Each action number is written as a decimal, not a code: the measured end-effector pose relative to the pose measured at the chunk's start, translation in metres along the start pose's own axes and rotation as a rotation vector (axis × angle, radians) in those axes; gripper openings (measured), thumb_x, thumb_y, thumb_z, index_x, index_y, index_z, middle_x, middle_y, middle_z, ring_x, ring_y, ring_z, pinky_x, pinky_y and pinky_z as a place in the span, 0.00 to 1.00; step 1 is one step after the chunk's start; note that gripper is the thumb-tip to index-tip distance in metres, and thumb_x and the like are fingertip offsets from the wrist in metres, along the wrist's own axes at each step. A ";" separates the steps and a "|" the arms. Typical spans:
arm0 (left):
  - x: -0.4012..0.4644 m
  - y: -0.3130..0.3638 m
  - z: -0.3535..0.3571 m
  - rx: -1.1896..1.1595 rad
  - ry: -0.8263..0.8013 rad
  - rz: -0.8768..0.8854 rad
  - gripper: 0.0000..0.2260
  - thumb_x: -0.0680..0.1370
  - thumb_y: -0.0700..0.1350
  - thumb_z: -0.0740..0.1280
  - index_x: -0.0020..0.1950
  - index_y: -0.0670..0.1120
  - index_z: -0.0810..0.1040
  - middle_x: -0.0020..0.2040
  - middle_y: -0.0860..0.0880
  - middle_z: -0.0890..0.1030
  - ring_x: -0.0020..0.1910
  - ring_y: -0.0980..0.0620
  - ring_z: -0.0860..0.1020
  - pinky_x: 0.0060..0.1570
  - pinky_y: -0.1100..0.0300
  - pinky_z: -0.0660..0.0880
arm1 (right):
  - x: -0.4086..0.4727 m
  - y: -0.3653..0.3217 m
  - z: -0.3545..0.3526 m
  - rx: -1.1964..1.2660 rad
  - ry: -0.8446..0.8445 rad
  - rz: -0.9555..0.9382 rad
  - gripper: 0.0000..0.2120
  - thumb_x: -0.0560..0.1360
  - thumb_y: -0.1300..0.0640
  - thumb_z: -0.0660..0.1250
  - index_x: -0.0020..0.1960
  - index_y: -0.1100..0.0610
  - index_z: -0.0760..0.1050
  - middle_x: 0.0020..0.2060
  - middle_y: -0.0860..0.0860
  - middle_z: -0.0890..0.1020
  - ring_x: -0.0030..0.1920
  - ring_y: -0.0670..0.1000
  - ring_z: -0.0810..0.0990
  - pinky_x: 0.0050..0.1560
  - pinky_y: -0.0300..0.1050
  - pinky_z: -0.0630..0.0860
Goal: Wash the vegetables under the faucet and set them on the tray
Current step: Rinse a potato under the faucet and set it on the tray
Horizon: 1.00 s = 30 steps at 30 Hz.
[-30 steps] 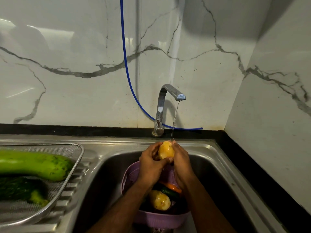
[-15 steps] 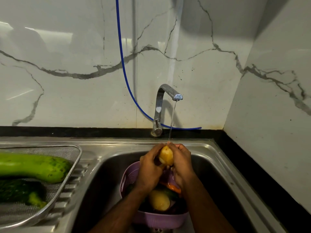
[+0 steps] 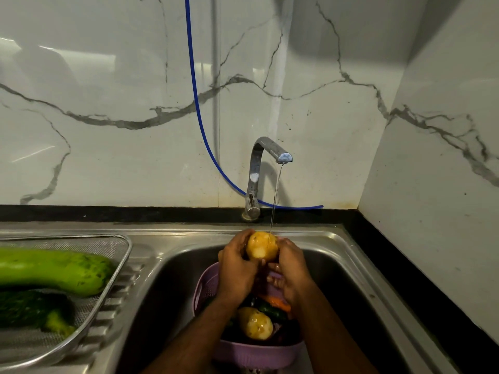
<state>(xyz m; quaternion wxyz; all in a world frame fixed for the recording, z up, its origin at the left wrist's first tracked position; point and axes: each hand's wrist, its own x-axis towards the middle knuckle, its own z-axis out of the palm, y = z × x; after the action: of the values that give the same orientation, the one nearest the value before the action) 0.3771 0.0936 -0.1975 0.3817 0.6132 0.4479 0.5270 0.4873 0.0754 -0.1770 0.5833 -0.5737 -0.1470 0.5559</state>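
Under the faucet (image 3: 266,160) stream, both hands (image 3: 263,268) gripping one potato (image 3: 262,245)

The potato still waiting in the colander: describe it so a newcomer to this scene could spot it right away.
Start at the steel sink below the faucet; a purple colander sits in its basin. The waiting potato lies on top of the darker vegetables there, between the person's forearms. Unlike the held potato under the stream, no hand touches it.
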 end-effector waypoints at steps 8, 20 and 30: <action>0.003 0.006 -0.007 -0.288 0.032 -0.214 0.23 0.70 0.34 0.77 0.60 0.50 0.78 0.50 0.53 0.84 0.45 0.59 0.83 0.42 0.67 0.79 | -0.007 -0.002 -0.001 -0.053 -0.165 -0.186 0.10 0.80 0.56 0.70 0.61 0.54 0.77 0.49 0.59 0.86 0.39 0.53 0.87 0.32 0.44 0.81; 0.002 -0.001 -0.002 -0.186 -0.005 -0.169 0.20 0.71 0.39 0.77 0.60 0.52 0.80 0.53 0.54 0.84 0.53 0.57 0.82 0.53 0.55 0.82 | 0.000 0.006 0.000 -0.117 -0.102 -0.289 0.10 0.80 0.48 0.70 0.58 0.50 0.77 0.53 0.56 0.85 0.51 0.56 0.86 0.41 0.47 0.84; 0.004 -0.006 0.002 -0.085 -0.039 -0.111 0.17 0.72 0.42 0.77 0.59 0.54 0.80 0.53 0.56 0.83 0.52 0.59 0.81 0.48 0.67 0.78 | 0.005 0.010 0.004 -0.399 0.129 -0.367 0.19 0.81 0.37 0.64 0.49 0.53 0.80 0.37 0.53 0.86 0.34 0.49 0.85 0.30 0.38 0.78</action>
<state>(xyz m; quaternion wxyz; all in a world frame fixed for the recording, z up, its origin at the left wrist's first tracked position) 0.3783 0.0995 -0.2019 0.4446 0.5808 0.4508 0.5116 0.4813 0.0784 -0.1866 0.5578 -0.6752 -0.3176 0.3634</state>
